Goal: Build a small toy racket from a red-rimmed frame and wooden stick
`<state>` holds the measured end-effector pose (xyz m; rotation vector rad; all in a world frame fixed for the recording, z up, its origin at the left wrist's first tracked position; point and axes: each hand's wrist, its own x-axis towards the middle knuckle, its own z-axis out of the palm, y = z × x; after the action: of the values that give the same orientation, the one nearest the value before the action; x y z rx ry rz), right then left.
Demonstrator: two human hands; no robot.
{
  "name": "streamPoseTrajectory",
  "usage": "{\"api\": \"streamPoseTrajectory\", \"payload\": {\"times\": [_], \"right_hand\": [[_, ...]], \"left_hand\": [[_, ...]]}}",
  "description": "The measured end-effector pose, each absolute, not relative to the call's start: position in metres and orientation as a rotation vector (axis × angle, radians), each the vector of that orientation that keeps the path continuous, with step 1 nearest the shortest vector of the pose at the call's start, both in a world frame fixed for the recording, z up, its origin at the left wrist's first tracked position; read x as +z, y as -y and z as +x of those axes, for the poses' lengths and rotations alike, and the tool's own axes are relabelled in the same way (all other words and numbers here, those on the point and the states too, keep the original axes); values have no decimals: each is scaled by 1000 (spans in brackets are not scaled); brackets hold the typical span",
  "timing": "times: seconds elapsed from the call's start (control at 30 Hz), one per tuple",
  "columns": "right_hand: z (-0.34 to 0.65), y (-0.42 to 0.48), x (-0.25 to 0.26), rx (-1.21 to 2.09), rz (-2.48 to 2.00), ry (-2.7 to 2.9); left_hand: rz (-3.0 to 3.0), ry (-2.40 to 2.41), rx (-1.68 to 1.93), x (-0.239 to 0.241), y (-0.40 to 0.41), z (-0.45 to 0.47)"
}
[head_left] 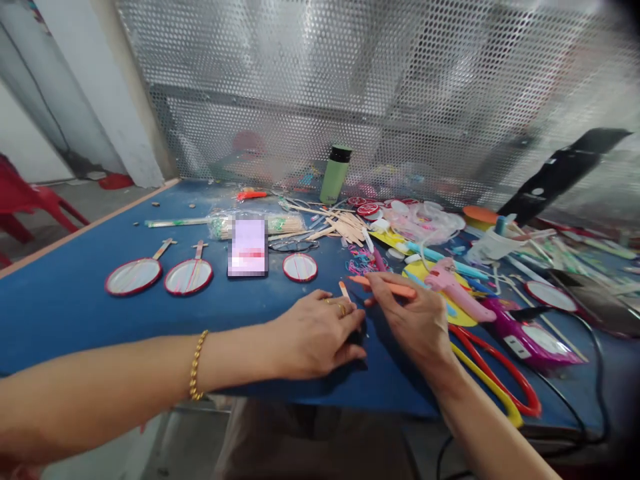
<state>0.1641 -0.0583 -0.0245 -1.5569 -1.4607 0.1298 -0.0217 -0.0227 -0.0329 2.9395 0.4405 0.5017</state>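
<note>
My left hand [315, 333] rests on the blue table [65, 300] near its front edge, fingers curled round a small stick [345, 291] whose orange-tipped end pokes up past the knuckles. A gold bracelet is on that wrist and rings on the fingers. My right hand [415, 320] is just to its right, fingers closed on an orange pen-like tool [387, 286] that lies across them pointing left. The two hands almost touch.
Three round red-rimmed discs [133, 276] [189, 276] [300, 267], two on sticks, lie left of centre beside a phone [247, 247]. Wooden sticks [345, 228], a green bottle [335, 173], a pink glue gun [457, 290], red-and-yellow scissors [500, 380] and cables crowd the right. Perforated metal screen behind.
</note>
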Motion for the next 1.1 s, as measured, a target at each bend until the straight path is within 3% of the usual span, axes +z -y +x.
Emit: {"api": "streamPoseTrajectory", "payload": {"times": [0.23, 1.1], "right_hand": [[162, 56, -23, 118, -1493, 1427], [164, 60, -26, 27, -1389, 1507]], "left_hand": [[3053, -477, 364, -25, 21, -21], [2981, -391, 457, -35, 23, -31]]}}
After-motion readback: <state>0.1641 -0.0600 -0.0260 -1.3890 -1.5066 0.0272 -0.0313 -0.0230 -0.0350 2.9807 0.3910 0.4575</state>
